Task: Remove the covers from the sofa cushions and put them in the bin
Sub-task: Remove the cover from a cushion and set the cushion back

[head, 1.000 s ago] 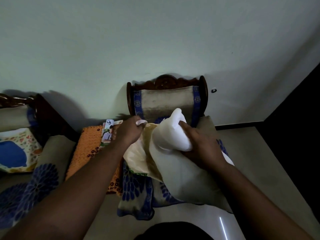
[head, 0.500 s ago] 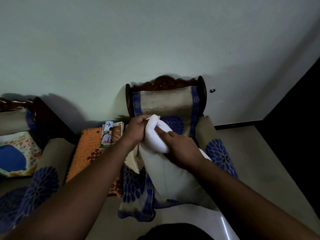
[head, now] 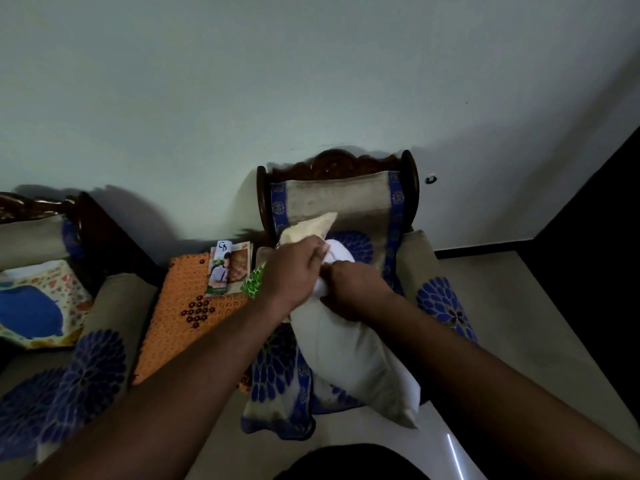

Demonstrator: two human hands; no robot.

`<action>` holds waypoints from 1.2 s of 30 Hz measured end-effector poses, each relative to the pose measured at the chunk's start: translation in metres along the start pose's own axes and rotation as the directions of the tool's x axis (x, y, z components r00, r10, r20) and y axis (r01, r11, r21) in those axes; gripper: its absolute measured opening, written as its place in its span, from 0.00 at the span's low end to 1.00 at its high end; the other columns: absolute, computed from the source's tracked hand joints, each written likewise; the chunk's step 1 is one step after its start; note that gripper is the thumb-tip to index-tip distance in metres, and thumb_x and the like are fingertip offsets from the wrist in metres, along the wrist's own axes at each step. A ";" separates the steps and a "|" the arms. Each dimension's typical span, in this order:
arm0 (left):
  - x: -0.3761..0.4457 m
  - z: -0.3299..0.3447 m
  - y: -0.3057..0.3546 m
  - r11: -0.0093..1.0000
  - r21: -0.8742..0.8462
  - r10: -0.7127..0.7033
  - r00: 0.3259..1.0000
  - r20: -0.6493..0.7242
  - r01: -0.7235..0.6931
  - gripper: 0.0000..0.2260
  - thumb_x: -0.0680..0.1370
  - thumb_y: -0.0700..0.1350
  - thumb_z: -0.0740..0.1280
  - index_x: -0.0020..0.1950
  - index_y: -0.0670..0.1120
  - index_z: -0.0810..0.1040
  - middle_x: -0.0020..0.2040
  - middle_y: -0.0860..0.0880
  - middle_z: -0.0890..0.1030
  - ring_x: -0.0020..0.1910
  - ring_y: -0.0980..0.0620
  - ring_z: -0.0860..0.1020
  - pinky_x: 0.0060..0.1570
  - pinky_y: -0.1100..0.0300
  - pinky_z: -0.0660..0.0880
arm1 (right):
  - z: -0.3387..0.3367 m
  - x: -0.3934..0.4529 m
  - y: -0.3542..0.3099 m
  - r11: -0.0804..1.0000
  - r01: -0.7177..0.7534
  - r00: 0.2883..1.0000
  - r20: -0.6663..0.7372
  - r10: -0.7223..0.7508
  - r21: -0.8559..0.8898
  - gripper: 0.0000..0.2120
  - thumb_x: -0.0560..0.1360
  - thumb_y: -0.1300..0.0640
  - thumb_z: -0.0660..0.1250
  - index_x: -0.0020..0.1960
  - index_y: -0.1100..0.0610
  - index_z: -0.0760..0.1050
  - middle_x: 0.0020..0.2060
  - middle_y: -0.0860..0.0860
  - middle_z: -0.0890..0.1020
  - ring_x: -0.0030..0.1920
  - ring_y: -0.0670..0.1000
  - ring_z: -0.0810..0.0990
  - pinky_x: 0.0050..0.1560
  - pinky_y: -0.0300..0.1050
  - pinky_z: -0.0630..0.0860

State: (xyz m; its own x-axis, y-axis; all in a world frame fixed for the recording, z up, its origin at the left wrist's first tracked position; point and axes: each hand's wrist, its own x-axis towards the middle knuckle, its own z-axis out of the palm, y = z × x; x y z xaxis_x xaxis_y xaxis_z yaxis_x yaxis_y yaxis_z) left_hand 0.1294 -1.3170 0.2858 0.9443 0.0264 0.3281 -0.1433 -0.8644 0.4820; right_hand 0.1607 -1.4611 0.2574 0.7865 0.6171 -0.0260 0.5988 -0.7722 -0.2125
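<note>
Two hands, left hand (head: pixel 294 275), right hand (head: pixel 356 289), grip one cushion (head: pixel 349 355).

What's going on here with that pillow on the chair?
A person is working a cover off a white cushion that rests on an armchair. The left hand grips the cream cover at the cushion's top, while the right hand holds the cushion itself. The cover isn't off yet, and no bin is in view.
</note>
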 end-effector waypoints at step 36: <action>-0.003 -0.010 -0.045 0.956 0.143 0.280 0.941 -0.188 -0.256 0.19 0.76 0.55 0.66 0.60 0.42 0.77 0.60 0.41 0.77 0.58 0.41 0.74 0.59 0.48 0.72 | -0.044 -0.037 0.059 -0.047 0.161 0.905 -0.128 0.405 0.986 0.25 0.73 0.73 0.70 0.69 0.64 0.73 0.62 0.61 0.82 0.64 0.61 0.80 0.66 0.58 0.76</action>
State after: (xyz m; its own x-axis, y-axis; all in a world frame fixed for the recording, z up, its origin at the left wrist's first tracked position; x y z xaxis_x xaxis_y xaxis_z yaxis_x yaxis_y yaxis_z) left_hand 0.1299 -1.2734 0.2711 0.7930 -0.1224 0.5968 -0.3362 -0.9049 0.2611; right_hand 0.1737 -1.5367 0.2892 0.9739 0.2263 0.0157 -0.0508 0.2850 -0.9572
